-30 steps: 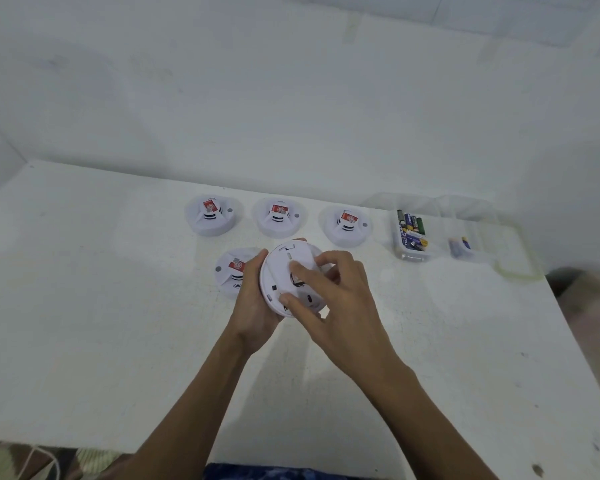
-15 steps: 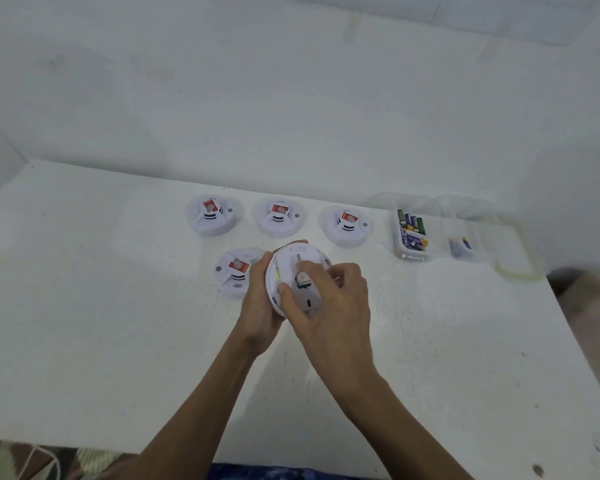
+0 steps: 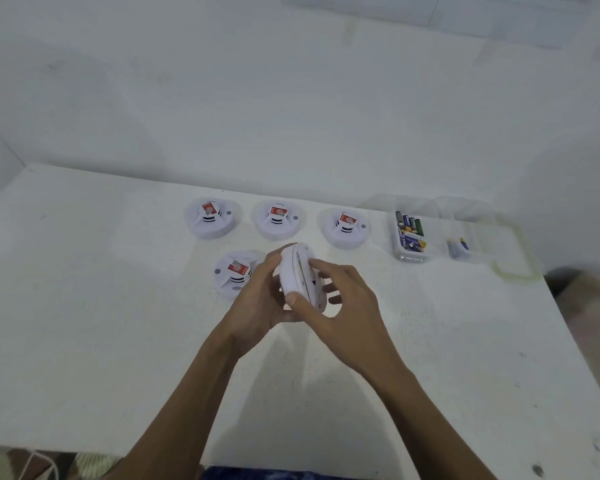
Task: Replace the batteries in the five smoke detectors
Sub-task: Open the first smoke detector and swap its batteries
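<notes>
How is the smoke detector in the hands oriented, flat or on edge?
On edge. The smoke detector shows its rim to the camera, gripped between the left hand and right hand.

Three detectors (image 3: 278, 220) behind a fourth (image 3: 236, 273) (battery box (image 3: 409, 237) right).

White table (image 3: 84, 306) against white wall (image 3: 222, 98); patterned floor (image 3: 589, 306) at right.

One head-worn camera looks forward and down across the table (image 3: 84, 341) from its near edge, fairly close. The wall (image 3: 291, 98) stands at 12 o'clock.
</notes>
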`<action>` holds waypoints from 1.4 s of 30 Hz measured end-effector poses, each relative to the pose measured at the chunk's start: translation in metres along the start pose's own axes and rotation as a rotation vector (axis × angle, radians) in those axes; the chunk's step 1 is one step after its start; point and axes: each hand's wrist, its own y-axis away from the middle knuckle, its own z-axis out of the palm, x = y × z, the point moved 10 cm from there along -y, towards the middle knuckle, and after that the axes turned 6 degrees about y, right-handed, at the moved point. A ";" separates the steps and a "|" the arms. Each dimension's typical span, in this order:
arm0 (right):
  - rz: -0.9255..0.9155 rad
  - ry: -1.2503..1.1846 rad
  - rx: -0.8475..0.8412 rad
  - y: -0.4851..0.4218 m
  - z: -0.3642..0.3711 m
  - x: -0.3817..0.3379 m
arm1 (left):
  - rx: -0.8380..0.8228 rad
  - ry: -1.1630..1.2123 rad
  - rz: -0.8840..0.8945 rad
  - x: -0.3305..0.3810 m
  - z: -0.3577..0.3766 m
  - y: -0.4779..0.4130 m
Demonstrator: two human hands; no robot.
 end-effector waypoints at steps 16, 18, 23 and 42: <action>0.340 -0.922 -0.084 -0.007 0.003 0.050 | 0.068 -0.374 0.155 0.036 -0.017 0.005; 0.390 -0.955 -0.109 -0.007 0.008 0.054 | 0.079 -0.365 0.158 0.036 -0.017 0.006; 0.371 -0.857 -0.069 -0.007 0.004 0.058 | 0.081 -0.354 0.149 0.033 -0.017 0.005; 0.300 -0.810 -0.029 -0.004 -0.001 0.056 | 0.041 -0.338 0.123 0.024 -0.016 0.005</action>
